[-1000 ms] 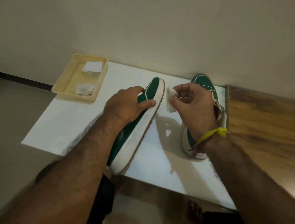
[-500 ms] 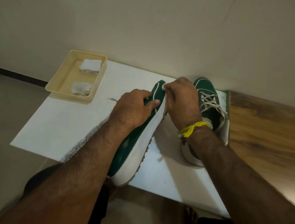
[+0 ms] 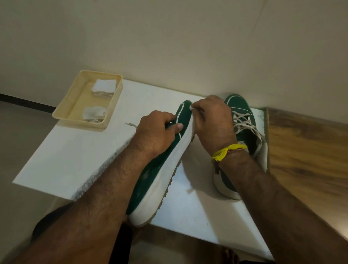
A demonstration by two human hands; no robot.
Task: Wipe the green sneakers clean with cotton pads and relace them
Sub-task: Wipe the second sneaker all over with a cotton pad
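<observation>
Bracing tipped sneaker (image 3: 154,172) with left hand (image 3: 156,130) gripping upper | right hand (image 3: 209,122) pinching cotton pad (image 3: 191,108) against far sole edge

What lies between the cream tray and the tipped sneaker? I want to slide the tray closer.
In the head view, only a loose lace end lies on the white board between cream tray and tipped sneaker.

- A white board (image 3: 78,157) lies flat, its far edge against a plain cream wall (image 3: 177,37).
- Right of the board, touching its edge, is a wooden tabletop (image 3: 314,156) with brown grain.
- Left of the board, a dark skirting strip (image 3: 18,100) runs along the foot of the wall.
- Below the board's near edge is pale floor (image 3: 2,180).
</observation>
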